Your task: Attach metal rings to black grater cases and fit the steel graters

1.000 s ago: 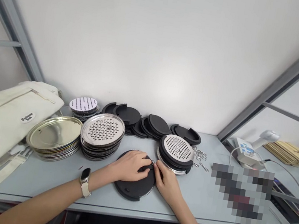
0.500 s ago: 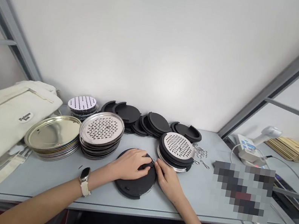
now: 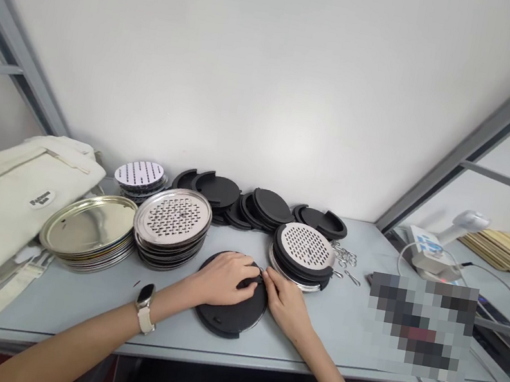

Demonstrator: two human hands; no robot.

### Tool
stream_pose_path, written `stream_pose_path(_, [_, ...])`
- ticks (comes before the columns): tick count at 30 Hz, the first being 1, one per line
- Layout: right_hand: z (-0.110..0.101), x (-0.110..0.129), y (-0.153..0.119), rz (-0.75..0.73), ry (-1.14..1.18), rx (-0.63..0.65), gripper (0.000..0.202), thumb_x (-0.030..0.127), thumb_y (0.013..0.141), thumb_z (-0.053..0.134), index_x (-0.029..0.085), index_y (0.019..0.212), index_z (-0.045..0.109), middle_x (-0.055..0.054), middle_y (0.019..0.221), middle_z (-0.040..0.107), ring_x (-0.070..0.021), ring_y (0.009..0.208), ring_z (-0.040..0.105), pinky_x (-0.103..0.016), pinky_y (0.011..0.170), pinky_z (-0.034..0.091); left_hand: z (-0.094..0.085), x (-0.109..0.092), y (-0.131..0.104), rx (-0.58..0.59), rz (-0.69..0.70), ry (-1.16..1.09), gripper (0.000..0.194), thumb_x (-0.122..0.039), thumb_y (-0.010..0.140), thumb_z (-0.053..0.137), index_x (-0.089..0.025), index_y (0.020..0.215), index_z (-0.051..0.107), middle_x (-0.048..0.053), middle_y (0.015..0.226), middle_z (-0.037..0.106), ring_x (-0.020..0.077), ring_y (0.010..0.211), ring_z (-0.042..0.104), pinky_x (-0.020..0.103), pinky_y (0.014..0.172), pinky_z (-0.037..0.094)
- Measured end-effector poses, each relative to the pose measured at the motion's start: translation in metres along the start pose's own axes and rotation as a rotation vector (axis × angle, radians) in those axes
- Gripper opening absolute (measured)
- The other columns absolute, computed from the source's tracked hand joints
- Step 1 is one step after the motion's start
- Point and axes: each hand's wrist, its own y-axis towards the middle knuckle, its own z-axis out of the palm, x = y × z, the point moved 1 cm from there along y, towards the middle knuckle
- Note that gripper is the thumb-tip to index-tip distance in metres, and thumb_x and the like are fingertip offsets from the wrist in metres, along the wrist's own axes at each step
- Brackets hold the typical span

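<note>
A round black plastic holder point(image 3: 226, 321) lies flat on the grey table near its front edge, with a thin silver rim showing at its right side. My left hand point(image 3: 228, 280) rests across its top, fingers curled and pressing it down, thumb towards the right edge. At that edge my right hand point(image 3: 285, 303) pinches a small wire clip, mostly hidden by the fingertips. Right behind that hand, a perforated metal grater disc point(image 3: 308, 247) sits in a stack of black holders. Loose silver clips point(image 3: 345, 254) lie beside that stack.
Stacked grater plates point(image 3: 173, 218) and gold-coloured lids point(image 3: 90, 225) stand to the left, beside a cream bag point(image 3: 2, 207). More black holders point(image 3: 272, 207) line the wall. At right are a white scanner point(image 3: 456, 231), cables and a pixelated patch.
The right fingertips have closed further over the wire clip, so less of its loop shows. The left hand and the black holder have stayed in place.
</note>
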Motion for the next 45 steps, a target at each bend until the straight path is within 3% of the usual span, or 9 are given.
stream_pose_path(26, [-0.002, -0.009, -0.010, -0.060, 0.045, 0.023, 0.029, 0.030, 0.093, 0.038, 0.022, 0.066, 0.042, 0.004, 0.054, 0.044, -0.0114, 0.049, 0.038, -0.024, 0.051, 0.028, -0.003, -0.005, -0.001, -0.022, -0.060, -0.007, 0.014, -0.027, 0.086, 0.053, -0.019, 0.075, 0.053, 0.001, 0.075, 0.054, 0.0154, 0.069, 0.052, 0.028, 0.066, 0.037])
stream_pose_path(34, [0.000, -0.003, -0.017, -0.092, 0.047, 0.085, 0.029, 0.029, 0.093, 0.039, 0.022, 0.065, 0.036, 0.007, 0.052, 0.036, -0.0099, 0.047, 0.031, -0.024, 0.050, 0.024, -0.003, 0.006, 0.002, -0.071, -0.135, -0.003, 0.016, -0.027, 0.087, 0.052, -0.019, 0.074, 0.046, 0.000, 0.075, 0.054, 0.0165, 0.072, 0.052, 0.028, 0.065, 0.037])
stream_pose_path(39, [-0.002, -0.001, -0.016, -0.070, 0.112, 0.035, 0.026, 0.031, 0.095, 0.036, 0.023, 0.071, 0.034, 0.006, 0.058, 0.039, -0.0115, 0.051, 0.037, -0.024, 0.052, 0.027, -0.003, 0.008, 0.002, -0.074, -0.129, -0.020, 0.008, -0.025, 0.087, 0.052, -0.020, 0.085, 0.046, 0.000, 0.081, 0.055, 0.0174, 0.075, 0.054, 0.029, 0.068, 0.039])
stream_pose_path(45, [-0.003, -0.003, -0.013, -0.059, 0.122, -0.044, 0.024, 0.029, 0.097, 0.033, 0.024, 0.074, 0.032, 0.005, 0.062, 0.040, -0.0129, 0.054, 0.041, -0.024, 0.055, 0.030, -0.006, 0.004, 0.000, -0.037, -0.055, 0.025, 0.009, -0.025, 0.089, 0.050, -0.020, 0.083, 0.048, 0.001, 0.080, 0.053, 0.0164, 0.072, 0.053, 0.028, 0.065, 0.038])
